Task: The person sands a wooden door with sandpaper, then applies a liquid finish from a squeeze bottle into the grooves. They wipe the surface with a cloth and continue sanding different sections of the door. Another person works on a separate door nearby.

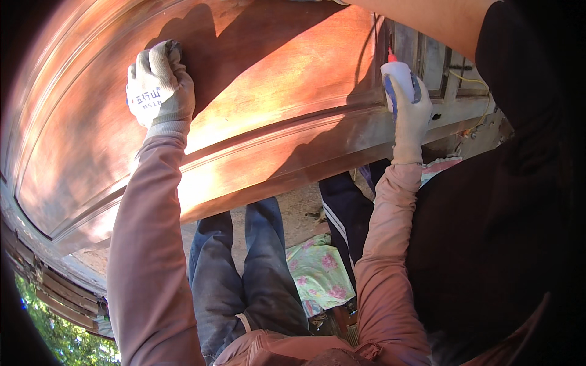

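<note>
My left hand (160, 85), in a pale knitted work glove, is closed and pressed on the reddish-brown wooden panel (274, 73). Whatever its curled fingers hold, if anything, is hidden beneath them. My right hand (408, 110), gloved in white with blue on the fingers, grips a white squeeze bottle (397, 72) with a red nozzle. The bottle is held nozzle away from me, over the panel's right end. Strong sunlight and dark shadows fall across the wood.
Another person in black clothing (488, 226) stands close on my right, a bare forearm (427, 18) reaching over the panel. Below lies a green flowered cloth (320, 271). Grey framework (452, 110) with a yellow wire (467, 79) adjoins the wood. Stacked slats (67, 293) sit lower left.
</note>
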`<action>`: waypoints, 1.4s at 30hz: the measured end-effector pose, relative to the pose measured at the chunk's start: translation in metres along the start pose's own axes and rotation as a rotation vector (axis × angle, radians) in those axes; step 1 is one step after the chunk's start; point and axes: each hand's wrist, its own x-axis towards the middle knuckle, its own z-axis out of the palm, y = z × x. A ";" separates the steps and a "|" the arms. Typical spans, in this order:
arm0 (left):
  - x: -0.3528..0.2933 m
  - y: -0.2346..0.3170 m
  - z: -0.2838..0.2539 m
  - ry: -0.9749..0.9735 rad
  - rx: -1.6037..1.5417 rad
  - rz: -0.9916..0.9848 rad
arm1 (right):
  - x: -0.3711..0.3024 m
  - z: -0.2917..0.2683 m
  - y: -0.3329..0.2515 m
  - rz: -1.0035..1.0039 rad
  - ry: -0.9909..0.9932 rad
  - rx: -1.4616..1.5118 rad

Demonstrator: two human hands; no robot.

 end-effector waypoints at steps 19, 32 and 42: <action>-0.001 0.000 0.000 -0.008 0.003 -0.004 | -0.003 0.002 0.006 0.004 0.040 -0.042; 0.000 0.000 0.001 0.007 -0.007 0.008 | 0.024 0.010 -0.007 -0.064 0.028 0.003; 0.003 0.002 -0.001 -0.021 -0.017 -0.015 | -0.024 -0.005 0.019 0.030 0.048 0.126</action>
